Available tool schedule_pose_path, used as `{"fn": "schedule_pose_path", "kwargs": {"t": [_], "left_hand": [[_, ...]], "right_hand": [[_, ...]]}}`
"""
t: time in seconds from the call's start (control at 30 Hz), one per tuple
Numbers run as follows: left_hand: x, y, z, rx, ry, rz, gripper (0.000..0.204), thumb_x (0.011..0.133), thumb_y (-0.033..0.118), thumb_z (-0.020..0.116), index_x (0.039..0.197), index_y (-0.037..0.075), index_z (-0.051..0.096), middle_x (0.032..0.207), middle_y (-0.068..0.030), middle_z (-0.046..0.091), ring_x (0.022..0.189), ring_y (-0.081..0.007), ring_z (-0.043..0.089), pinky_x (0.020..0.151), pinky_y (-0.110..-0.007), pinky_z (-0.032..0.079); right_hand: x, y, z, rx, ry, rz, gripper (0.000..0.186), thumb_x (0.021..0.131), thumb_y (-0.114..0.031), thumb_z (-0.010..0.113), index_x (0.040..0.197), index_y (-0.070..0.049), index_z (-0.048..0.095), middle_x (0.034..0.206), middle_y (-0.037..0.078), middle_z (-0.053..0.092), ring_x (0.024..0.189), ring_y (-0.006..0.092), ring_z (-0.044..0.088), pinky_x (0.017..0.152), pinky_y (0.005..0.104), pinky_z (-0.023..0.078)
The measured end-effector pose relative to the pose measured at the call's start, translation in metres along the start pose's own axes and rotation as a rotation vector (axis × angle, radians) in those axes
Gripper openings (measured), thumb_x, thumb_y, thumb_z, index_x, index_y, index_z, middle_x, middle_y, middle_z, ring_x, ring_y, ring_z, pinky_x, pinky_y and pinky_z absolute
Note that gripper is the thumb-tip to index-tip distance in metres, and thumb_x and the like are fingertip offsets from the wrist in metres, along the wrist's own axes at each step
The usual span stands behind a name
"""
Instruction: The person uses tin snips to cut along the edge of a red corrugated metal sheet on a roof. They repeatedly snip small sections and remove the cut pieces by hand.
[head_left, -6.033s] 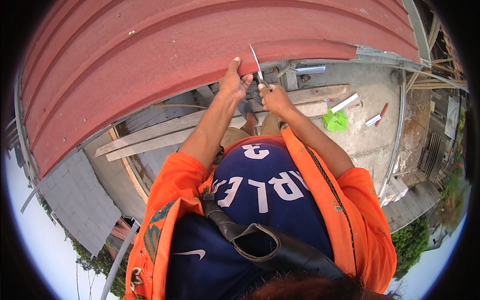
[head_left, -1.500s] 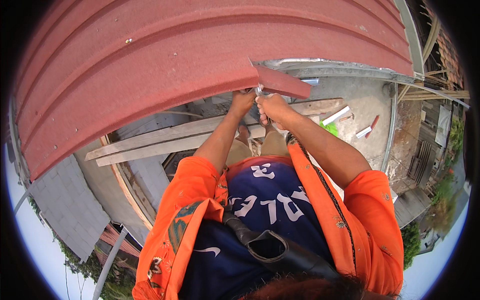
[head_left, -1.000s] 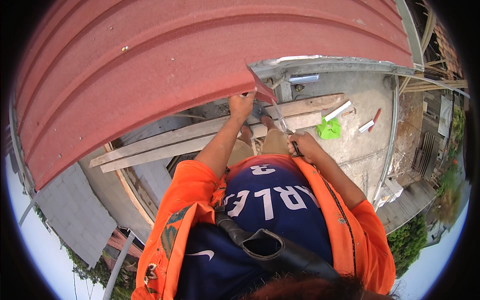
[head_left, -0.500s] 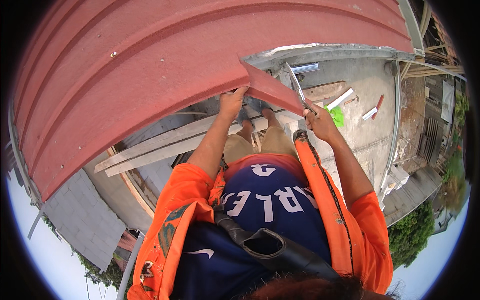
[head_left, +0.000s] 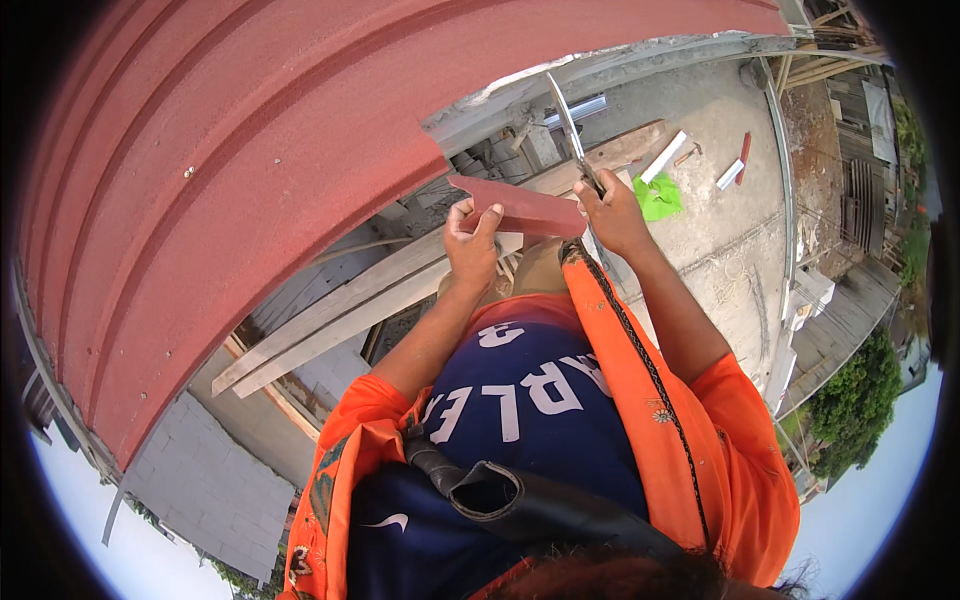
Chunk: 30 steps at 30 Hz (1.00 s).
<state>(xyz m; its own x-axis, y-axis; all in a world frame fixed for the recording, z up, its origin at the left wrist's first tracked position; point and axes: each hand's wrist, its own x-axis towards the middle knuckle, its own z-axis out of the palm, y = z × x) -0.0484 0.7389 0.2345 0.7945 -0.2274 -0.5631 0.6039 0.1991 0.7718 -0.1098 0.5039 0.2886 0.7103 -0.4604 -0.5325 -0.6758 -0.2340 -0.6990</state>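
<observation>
My left hand [head_left: 472,242] grips a cut piece of red metal roofing [head_left: 535,210], pinched at its left end with the thumb on top. The piece lies crosswise below the roof edge, apart from it. My right hand [head_left: 613,215] is closed on the handles of long metal shears [head_left: 568,124], whose blades point up and away, just past the piece's right end. The red ribbed roof sheet [head_left: 260,150] fills the upper left, with a notched front edge and pale flashing exposed along it.
Two long planks [head_left: 310,333] cross below me. On the concrete floor [head_left: 730,255] to the right lie a green cloth [head_left: 658,198], white offcuts [head_left: 662,157], a red strip [head_left: 744,158] and a small hammer [head_left: 688,154]. A metal rail [head_left: 784,200] bounds that floor; my body fills the lower middle.
The strip that hung from the roof edge has come free and is now in my left hand, drawn lower. The shears have risen slightly leftward, and the view has swung.
</observation>
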Motion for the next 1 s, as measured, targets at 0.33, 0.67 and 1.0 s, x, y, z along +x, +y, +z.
{"fn": "schedule_pose_path", "kwargs": {"t": [0.33, 0.67, 1.0], "left_hand": [[-0.030, 0.017, 0.082, 0.208, -0.493, 0.116, 0.023, 0.104, 0.011, 0.078, 0.121, 0.003, 0.064, 0.111, -0.0030, 0.072, 0.096, -0.0095, 0.065, 0.088, -0.029, 0.053], [-0.017, 0.006, 0.093, 0.511, -0.983, -0.210, 0.049, 0.105, 0.015, 0.076, 0.144, -0.006, 0.057, 0.140, -0.0157, 0.068, 0.131, -0.0219, 0.065, 0.114, -0.038, 0.052], [0.020, 0.022, -0.013, 0.617, -0.558, -0.119, 0.050, 0.105, 0.019, 0.077, 0.145, -0.006, 0.060, 0.135, -0.0143, 0.071, 0.123, -0.0200, 0.069, 0.108, -0.035, 0.055]], "right_hand": [[-0.052, 0.040, 0.040, 1.094, 0.198, 0.638, 0.071, 0.095, -0.061, 0.082, 0.126, 0.001, 0.065, 0.100, 0.011, 0.071, 0.086, 0.0190, 0.072, 0.077, 0.0346, 0.061], [0.011, 0.104, 0.021, 1.671, 0.491, 0.444, 0.059, 0.091, -0.025, 0.088, 0.136, 0.000, 0.060, 0.124, 0.016, 0.071, 0.110, 0.0335, 0.074, 0.094, 0.0477, 0.064], [0.142, 0.218, -0.195, 0.835, 1.141, 0.934, 0.051, 0.097, -0.034, 0.081, 0.128, 0.005, 0.069, 0.120, 0.016, 0.076, 0.109, 0.0330, 0.075, 0.087, 0.0530, 0.062]]}}
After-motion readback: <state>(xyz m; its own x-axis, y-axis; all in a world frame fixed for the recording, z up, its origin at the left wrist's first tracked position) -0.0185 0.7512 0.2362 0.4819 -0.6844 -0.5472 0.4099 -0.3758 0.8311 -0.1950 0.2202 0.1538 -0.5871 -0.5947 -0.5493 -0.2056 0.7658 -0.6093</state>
